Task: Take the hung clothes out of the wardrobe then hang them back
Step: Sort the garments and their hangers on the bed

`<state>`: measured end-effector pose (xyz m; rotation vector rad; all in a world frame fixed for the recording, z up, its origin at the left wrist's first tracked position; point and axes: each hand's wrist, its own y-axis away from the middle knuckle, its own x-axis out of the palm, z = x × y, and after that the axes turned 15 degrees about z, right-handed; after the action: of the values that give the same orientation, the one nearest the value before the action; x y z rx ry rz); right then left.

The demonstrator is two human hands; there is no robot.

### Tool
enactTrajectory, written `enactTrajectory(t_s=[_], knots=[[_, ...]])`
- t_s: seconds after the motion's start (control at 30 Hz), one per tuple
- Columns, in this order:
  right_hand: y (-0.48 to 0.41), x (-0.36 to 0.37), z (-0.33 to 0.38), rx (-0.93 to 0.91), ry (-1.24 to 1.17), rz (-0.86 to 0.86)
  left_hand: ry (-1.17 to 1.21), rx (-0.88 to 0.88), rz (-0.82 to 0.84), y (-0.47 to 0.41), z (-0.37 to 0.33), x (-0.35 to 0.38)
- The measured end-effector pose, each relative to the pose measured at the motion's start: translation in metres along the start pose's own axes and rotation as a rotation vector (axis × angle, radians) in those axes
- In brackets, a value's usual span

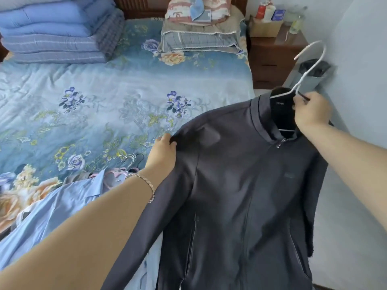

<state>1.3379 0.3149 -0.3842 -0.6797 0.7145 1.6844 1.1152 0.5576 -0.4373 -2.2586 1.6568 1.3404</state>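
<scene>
A dark grey zip jacket [240, 185] hangs on a white hanger [310, 59], held up over the bed's right edge. My right hand [310, 111] grips the hanger at the base of its hook, by the collar. My left hand [163, 155] holds the jacket's left shoulder, fingers curled under the fabric. A light blue shirt [52, 210] lies on the bed at the lower left, with more clothes and several hanger hooks [129, 160] just beyond it. The wardrobe is out of view.
The bed [104, 91] has a blue floral cover. Folded quilts [58, 30] are stacked at its far left and pillows [199, 32] at the head. A brown nightstand [272, 59] with a box and bottles stands at the far right, against a pale wall.
</scene>
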Motion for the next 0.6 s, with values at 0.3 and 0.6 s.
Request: enactTrajectory(t_s=[0.3, 0.6], knots=[[0.015, 0.16, -0.112, 0.194, 0.057, 0.594, -0.051, -0.313, 0.335, -0.005, 0.099, 0.143], [0.207, 0.231, -0.208, 0.284, 0.429, 1.342, -0.385, -0.622, 0.458, 0.059, 0.135, 0.226]])
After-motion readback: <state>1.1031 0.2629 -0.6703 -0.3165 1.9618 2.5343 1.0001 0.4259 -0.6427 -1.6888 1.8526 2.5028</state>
